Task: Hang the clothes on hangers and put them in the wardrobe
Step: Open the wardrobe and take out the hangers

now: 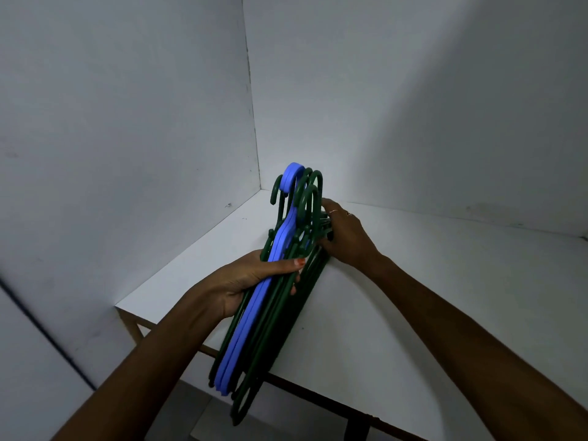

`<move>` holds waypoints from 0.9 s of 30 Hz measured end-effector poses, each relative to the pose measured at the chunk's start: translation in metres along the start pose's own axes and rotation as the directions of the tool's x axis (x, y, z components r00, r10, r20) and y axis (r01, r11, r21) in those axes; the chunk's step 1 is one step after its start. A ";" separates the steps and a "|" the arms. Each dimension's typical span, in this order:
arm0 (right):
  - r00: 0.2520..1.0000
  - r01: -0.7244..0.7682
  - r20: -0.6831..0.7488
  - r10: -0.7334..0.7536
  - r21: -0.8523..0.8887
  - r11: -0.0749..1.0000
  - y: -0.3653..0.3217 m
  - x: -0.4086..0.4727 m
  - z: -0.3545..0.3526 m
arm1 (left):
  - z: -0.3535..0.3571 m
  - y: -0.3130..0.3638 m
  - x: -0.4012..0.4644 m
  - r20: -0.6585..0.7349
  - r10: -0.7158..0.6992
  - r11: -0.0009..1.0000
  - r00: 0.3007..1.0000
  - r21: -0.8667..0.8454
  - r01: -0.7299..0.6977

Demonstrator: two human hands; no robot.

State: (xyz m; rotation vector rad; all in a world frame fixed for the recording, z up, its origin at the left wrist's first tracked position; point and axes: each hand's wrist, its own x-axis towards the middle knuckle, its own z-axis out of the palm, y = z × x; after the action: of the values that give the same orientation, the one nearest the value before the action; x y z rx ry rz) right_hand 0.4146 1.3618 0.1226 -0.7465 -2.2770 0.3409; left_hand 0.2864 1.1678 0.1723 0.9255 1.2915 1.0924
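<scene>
In the middle of the frame, the left hand [251, 278] and right hand [345, 237] both grip a bunch of dark green and blue plastic hangers [270, 297] above the white table [429, 281].

The bundle of hangers [270, 300] stands on edge over the near-left part of the counter [413, 297], hooks pointing up toward the back corner, lower ends hanging past the counter's front edge. The left hand [251, 278] grips the bundle from its left side; the right hand [343, 237] holds it from the right, farther back, just below the hooks. Walls [127, 122] close in left and behind.
</scene>
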 end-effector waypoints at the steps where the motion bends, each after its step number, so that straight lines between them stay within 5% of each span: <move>1: 0.999 0.035 -0.019 -0.035 0.025 0.999 -0.002 0.000 -0.001 | 0.000 -0.001 -0.004 0.011 0.006 1.000 1.000 0.013 -0.006; 7: 0.976 0.215 0.025 -0.215 0.021 0.976 -0.006 -0.002 -0.014 | 0.003 0.001 -0.021 0.030 0.026 1.000 0.999 -0.003 -0.026; 16: 0.976 0.133 0.146 -0.160 0.180 0.975 -0.031 -0.001 -0.018 | 0.004 -0.019 -0.060 -0.025 0.070 0.977 0.997 -0.201 -0.073; 27: 0.770 0.407 0.445 -0.458 0.211 0.889 -0.152 -0.007 0.040 | -0.010 -0.086 -0.184 -0.340 0.115 0.897 0.933 -0.367 -0.244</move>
State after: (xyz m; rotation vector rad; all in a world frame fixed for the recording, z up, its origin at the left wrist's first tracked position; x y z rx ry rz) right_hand 0.3279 1.2349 0.1567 -0.0506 -2.7892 0.4570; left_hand 0.2921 0.9675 0.1365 0.5802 1.1743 1.6351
